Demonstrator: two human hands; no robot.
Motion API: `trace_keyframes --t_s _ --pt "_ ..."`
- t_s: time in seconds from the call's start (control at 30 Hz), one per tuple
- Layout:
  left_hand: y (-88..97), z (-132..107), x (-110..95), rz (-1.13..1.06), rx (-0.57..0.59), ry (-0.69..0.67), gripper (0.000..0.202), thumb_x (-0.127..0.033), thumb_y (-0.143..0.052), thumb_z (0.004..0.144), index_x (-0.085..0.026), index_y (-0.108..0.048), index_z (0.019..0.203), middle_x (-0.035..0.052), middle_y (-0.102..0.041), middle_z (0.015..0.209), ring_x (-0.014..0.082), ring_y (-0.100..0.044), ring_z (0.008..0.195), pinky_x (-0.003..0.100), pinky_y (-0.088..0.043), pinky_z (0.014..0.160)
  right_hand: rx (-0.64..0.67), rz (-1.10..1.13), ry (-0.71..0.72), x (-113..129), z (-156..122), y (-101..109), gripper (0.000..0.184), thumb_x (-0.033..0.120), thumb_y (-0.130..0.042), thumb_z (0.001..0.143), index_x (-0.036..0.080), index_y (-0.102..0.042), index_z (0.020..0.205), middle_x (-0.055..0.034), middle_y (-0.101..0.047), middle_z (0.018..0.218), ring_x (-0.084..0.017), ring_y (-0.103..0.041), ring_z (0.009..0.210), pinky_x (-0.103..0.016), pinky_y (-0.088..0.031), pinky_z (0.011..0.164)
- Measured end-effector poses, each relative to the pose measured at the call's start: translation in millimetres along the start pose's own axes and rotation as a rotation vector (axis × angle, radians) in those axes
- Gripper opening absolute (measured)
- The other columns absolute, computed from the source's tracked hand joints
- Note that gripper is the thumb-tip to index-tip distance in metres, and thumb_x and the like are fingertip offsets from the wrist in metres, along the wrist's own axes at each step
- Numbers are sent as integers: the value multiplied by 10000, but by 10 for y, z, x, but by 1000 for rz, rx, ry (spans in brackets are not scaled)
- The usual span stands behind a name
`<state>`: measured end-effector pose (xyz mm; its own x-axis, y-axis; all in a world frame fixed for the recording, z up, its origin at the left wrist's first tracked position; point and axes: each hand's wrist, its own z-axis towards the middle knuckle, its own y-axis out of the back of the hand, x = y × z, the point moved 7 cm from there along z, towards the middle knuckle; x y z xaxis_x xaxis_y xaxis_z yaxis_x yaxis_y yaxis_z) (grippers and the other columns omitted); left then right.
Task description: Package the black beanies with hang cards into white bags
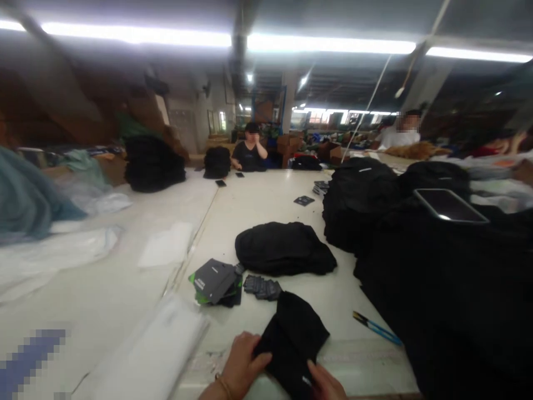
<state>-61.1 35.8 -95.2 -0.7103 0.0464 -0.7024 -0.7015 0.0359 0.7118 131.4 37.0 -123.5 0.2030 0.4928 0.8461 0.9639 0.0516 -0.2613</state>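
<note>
Black folded cloth piece (295, 341) lies between both hands at the white bench's (258, 200) near edge.
Left hand (244, 364) is nearly closed, pinching one side; right hand (328, 384) touches the other, its grip I cannot tell. Better keep both sides level, fabric smooth.

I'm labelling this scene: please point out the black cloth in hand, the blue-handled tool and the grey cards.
Black cloth (293, 341), head view: near the middle of its upper surface.
Blue-handled tool (383, 333), head view: its handles.
Grey cards (214, 279), head view: the top card's face.
</note>
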Motion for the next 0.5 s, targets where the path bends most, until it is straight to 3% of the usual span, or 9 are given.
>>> trace_keyframes --t_s 0.13,0.23,0.3,0.4,0.5 --pt "103 -167 -185 -29 -117 10 364 -473 -450 808 -187 -661 885 108 -563 1099 260 -483 1046 406 -379 913 -126 202 -133 -141 -180 60 320 375 -719 628 169 -584 833 -32 -677 757 -185 -636 682 -273 -481 570" --pt "56 -245 -156 58 -181 49 315 -429 -487 796 -167 -662 818 118 -552 1117 279 -467 1075 458 -347 947 -148 114 -81 -62 -258 48 334 400 -732 579 168 -586 770 6 -652 652 -147 -593 540 -236 -430 456" --pt "21 -310 -141 87 -215 40 262 -369 -514 784 -170 -631 907 110 -542 1137 276 -455 1093 468 -337 960 -121 17 -49 -29 -270 24 320 422 -710 589 165 -574 723 24 -610 580 -130 -551 481 -225 -399 412" --pt "49 -366 -227 84 -245 -58 387 -229 -471 790 -193 -484 1174 92 -432 1299 247 -361 1209 445 -294 1011 -104 -140 -32 -25 -245 18 291 433 -651 637 167 -541 680 27 -558 527 -131 -529 465 -230 -393 403" --pt "64 -280 -493 136 -100 -276 612 -74 -442 708 -255 -372 1289 30 -278 1430 232 -198 1315 439 -196 1063 -182 -263 11 18 -246 99 321 447 -587 683 165 -551 833 -24 -613 651 -176 -572 549 -290 -452 463"
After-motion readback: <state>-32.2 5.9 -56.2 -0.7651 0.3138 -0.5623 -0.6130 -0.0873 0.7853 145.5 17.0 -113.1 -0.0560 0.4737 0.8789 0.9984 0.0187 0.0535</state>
